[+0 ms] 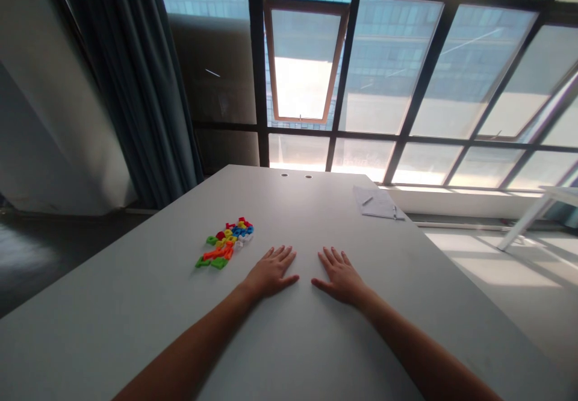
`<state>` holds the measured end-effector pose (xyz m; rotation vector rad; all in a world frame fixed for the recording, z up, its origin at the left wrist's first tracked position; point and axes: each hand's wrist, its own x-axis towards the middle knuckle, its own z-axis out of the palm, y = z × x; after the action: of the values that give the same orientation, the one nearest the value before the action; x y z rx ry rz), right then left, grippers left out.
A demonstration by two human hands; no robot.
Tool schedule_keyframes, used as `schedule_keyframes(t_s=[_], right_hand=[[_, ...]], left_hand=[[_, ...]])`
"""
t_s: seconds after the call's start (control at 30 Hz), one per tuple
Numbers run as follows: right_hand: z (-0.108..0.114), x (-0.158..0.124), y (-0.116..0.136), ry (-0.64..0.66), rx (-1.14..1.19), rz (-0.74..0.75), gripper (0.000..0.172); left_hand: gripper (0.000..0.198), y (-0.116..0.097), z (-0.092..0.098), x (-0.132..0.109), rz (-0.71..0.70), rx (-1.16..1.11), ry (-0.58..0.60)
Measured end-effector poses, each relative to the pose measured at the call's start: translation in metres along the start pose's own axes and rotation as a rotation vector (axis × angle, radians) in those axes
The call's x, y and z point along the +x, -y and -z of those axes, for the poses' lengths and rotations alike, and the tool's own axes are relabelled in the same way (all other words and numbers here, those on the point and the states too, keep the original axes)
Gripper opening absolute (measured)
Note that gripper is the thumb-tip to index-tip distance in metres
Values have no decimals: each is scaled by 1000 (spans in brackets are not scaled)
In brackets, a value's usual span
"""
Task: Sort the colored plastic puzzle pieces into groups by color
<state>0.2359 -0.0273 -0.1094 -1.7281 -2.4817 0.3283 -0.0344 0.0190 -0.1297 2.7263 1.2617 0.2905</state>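
My left hand (271, 273) lies flat on the white table (289, 341), fingers spread, holding nothing. A short way to its left is a loose pile of small plastic pieces (226, 241) in red, orange, yellow, green, blue and white. Their exact shapes are too small to make out, though some look like letters or digits. Palm down and fingers apart, my right hand (339, 277) rests on the tabletop too, with bare table between the two thumbs. Nothing is in it.
Papers (377, 201) with pen-like items on them lie near the table's far right edge. Two round cable holes (308, 176) sit by the far edge. Beyond are tall windows, one tilted open, and a dark curtain (135, 88) at left. Another white table (562, 194) stands to the right.
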Motion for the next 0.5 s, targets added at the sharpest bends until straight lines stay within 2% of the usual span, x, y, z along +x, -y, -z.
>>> schedule_keyframes(t_s=[0.1,0.2,0.27,0.33,0.43,0.5], right_hand=[[0,1,0,4,-10,-1,105],[-1,1,-1,5,-19,-2,104],[-1,1,-2,8,-19,-1,103],[-1,1,-2,12,-17,2,103],[-1,1,-2,14,-14,1,103],[-1,1,-2,12,-12,0,103]], left_hand=[[73,4,7,1,-27,44,-40],[65,30,27,-3,-24,154,-147],[70,60,43,-11,141,238,-248],[78,94,54,-22,333,298,-279],[83,132,59,-39,508,310,-210],[83,143,58,-44,549,275,-146]])
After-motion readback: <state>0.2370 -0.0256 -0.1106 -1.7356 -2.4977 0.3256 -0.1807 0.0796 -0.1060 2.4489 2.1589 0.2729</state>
